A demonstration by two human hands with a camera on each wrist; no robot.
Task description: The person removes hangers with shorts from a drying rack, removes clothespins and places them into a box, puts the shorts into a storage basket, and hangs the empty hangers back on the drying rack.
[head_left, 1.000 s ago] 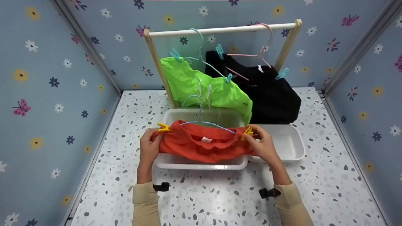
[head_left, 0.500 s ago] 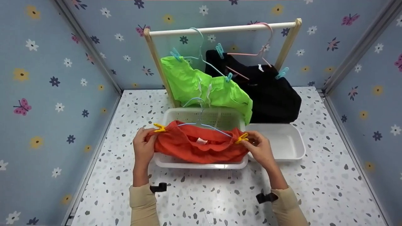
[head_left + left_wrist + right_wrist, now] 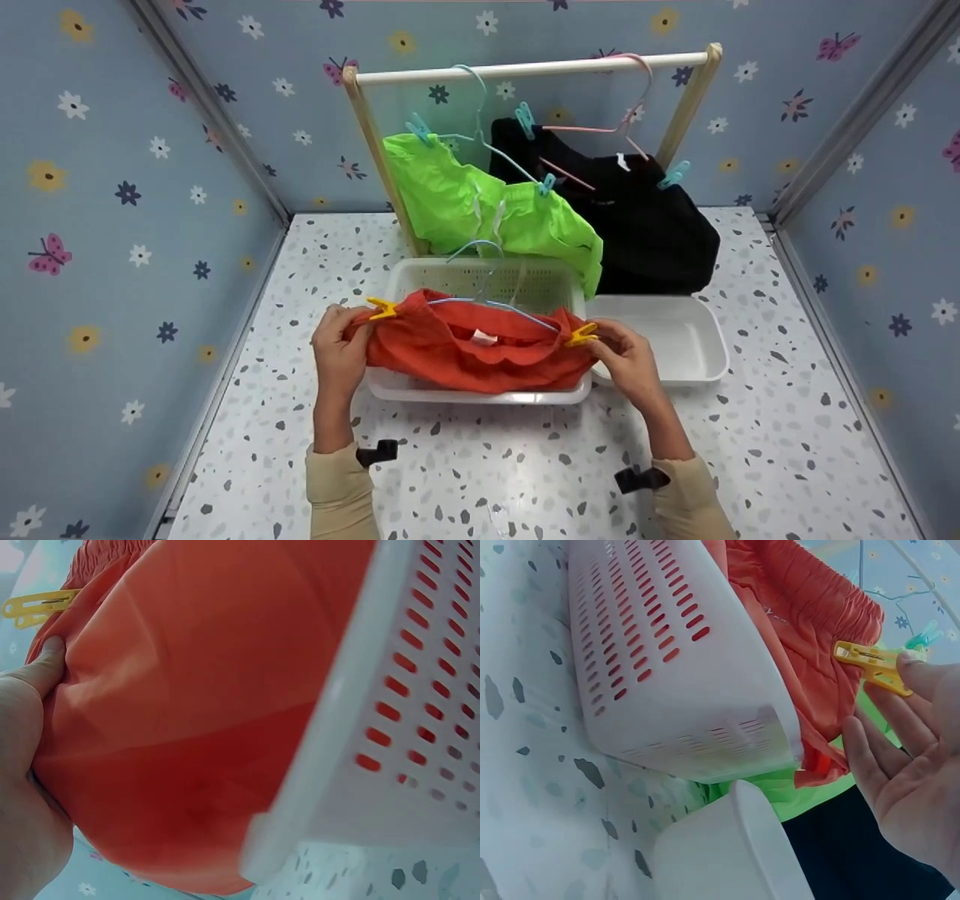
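Observation:
Orange-red shorts point(image 3: 450, 360) with an elastic waistband are stretched over the white perforated basket point(image 3: 480, 397). A blue hanger point(image 3: 517, 309) lies along the waist, its hook tilting to the right. One yellow clothespin point(image 3: 382, 308) clips the waistband's left end; another yellow clothespin point(image 3: 582, 334) bites the right end. My left hand point(image 3: 341, 352) pinches the fabric just outside the left clothespin, thumb on top in the left wrist view. At the other end, my right hand point(image 3: 915, 757) pinches the right clothespin's handles between thumb and fingers.
Behind the basket, a rack with a white rod point(image 3: 525, 71) carries lime-green shorts point(image 3: 510, 225) and a black garment point(image 3: 652, 232) on hangers with blue clothespins. A white tray point(image 3: 701, 341) sits right of the basket. Patterned walls point(image 3: 135, 300) enclose the speckled tabletop point(image 3: 480, 465).
Both hands and the shorts have shifted left and slightly toward me, then held nearly still. The hanger's hook has tipped to the right. My right hand now sits a little lower.

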